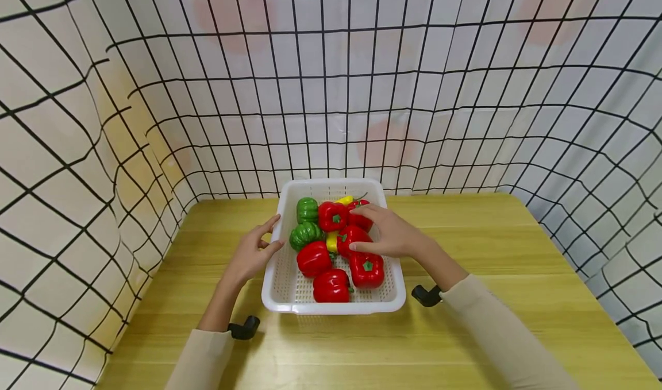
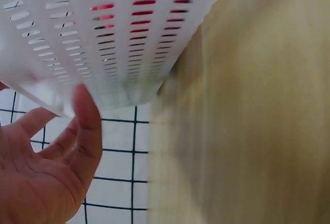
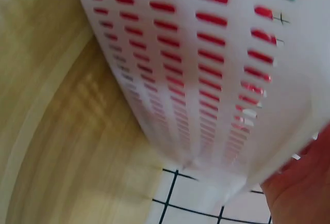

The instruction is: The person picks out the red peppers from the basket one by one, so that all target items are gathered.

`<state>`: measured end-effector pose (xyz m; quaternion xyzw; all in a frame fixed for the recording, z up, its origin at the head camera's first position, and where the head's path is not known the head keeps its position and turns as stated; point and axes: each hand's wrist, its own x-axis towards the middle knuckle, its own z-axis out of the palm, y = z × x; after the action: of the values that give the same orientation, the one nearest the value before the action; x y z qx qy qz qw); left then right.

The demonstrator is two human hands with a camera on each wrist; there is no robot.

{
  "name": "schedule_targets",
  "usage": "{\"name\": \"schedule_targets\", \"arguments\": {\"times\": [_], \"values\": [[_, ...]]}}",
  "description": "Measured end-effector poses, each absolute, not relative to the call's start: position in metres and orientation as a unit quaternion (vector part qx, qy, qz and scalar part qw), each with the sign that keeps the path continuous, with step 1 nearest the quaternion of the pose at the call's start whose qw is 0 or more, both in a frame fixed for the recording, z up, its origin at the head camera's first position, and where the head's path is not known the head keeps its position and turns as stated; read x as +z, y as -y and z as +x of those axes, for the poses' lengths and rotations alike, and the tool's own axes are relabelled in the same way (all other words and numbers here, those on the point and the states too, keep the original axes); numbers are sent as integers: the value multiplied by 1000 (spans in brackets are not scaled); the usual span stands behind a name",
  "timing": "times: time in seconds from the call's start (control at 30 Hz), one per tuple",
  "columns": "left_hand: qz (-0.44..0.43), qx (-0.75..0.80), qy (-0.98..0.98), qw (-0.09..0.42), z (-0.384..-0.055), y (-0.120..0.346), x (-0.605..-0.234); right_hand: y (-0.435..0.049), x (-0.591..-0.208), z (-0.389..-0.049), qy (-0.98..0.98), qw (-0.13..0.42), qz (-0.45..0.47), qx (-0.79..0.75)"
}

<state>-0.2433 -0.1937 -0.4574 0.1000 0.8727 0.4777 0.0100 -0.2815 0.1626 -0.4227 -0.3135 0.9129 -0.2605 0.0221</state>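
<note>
Sleeves (image 1: 501, 332) foremost, left fingers (image 1: 269, 224) spread at the basket (image 1: 331, 308), right fingers (image 1: 369, 211) parted over red peppers (image 1: 353, 236).

The peppers (image 1: 313, 259) are red, ribbed vegetables (image 1: 306, 236) green, basket (image 1: 333, 308) white, desk (image 1: 465, 332) streaked yellowish-brown, and wall mesh (image 1: 326, 77) black.

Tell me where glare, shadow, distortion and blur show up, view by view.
Head view: small bright highlights on the glossy red peppers, soft shadows on the tabletop near the sleeves, and grid lines bending towards the sides, though whether from lens or backdrop I cannot tell; left wrist view: the tabletop looks smeared; right wrist view: the white basket blurs along its rim.
</note>
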Motion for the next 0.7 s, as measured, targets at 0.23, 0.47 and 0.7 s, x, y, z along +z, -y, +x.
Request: {"name": "schedule_targets", "arguments": {"times": [0.23, 0.47, 0.7], "values": [[28, 537, -843, 32, -236, 184, -459, -148, -426, -277, -927, 32, -293, -233], [-14, 554, -833, 7, -234, 170, -459, -141, -429, -274, -940, 37, -262, -213], [-10, 559, -829, -7, -234, 169, -463, -137, -430, -273, -945, 45, -245, -211]]}}
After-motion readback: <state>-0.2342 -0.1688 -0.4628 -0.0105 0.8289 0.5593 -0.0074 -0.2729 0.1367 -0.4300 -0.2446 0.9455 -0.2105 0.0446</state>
